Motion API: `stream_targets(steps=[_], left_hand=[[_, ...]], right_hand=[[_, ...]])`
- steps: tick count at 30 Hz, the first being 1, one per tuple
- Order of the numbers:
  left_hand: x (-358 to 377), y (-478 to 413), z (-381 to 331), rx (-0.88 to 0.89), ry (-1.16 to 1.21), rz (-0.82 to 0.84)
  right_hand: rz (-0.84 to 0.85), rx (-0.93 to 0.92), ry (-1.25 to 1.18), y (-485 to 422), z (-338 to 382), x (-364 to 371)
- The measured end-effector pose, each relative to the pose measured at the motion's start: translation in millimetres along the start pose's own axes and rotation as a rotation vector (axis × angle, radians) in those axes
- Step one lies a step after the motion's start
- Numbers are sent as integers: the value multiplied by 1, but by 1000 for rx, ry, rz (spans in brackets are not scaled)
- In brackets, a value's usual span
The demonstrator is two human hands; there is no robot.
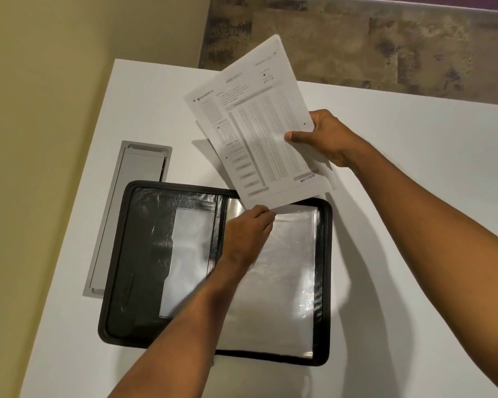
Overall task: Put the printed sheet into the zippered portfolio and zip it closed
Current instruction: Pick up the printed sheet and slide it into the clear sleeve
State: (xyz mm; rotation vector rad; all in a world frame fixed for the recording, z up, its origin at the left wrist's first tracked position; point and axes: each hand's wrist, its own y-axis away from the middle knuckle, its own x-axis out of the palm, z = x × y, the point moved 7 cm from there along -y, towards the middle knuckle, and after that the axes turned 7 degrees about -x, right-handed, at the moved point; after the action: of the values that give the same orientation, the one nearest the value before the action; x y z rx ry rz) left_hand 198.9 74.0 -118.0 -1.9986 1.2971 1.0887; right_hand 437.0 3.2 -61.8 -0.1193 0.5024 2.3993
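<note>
Pinching the right edge of the printed sheet [259,124], the right hand [325,139] has its thumb on top and fingers behind. The left hand [249,228] nips the sheet's bottom corner with closed fingertips. The white sheet, covered in tiny grey rows with a dark stamp, tilts in the air at middle frame. Below it the black portfolio [133,254] lies open on the white table [414,196], showing shiny clear pockets.
</note>
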Motion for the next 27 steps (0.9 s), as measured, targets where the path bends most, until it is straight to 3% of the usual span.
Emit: stream_targets(steps=[5, 17, 27], left_hand=[[8, 4, -15, 12, -20, 41], [35, -14, -54, 23, -42, 55], [48, -14, -76, -14, -110, 196]], right_hand=[[16, 46, 79, -4, -6, 13], [-39, 80, -139, -8, -32, 7], [-53, 208, -251, -14, -69, 13]])
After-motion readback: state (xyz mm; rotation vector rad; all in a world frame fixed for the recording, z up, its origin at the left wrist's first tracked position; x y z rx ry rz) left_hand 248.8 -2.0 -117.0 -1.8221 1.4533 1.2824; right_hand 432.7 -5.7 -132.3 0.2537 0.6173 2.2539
